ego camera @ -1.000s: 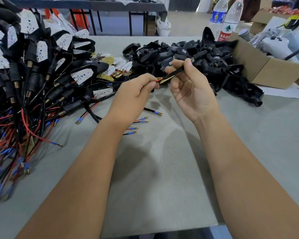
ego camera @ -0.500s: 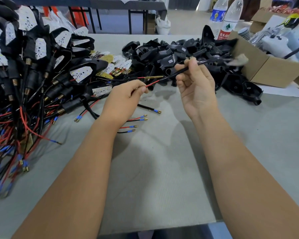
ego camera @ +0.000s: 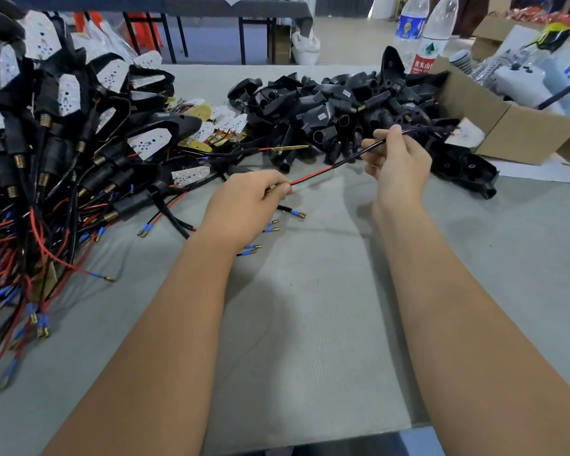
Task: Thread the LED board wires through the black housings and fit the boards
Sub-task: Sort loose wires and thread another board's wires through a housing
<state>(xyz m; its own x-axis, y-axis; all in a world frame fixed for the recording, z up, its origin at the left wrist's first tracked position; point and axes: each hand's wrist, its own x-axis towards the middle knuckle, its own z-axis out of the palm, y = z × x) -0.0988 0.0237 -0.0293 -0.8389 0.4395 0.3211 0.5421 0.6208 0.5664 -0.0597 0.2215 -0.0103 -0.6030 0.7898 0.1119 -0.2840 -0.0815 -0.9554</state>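
**LED board wire held taut between both hands, housings just beyond**

The LED board's thin red-and-black wire pair (ego camera: 313, 174) runs in the air above the grey tabletop (ego camera: 310, 324), its long axis slanting from lower left to upper right. The left hand (ego camera: 247, 202) pinches the free red end between curled fingers (ego camera: 282, 189). The right hand (ego camera: 397, 169) grips the black-sleeved part higher up, and past it the wire leads to a white LED board (ego camera: 468, 134), blurred, near the brown cardboard box (ego camera: 520, 136). The heap of empty black plastic housings (ego camera: 329, 116) lies just behind the wire, nearer the right hand. Judging by this, the left-held tip is the end to feed into a housing. Finished wired units (ego camera: 46, 126) are piled at far left.
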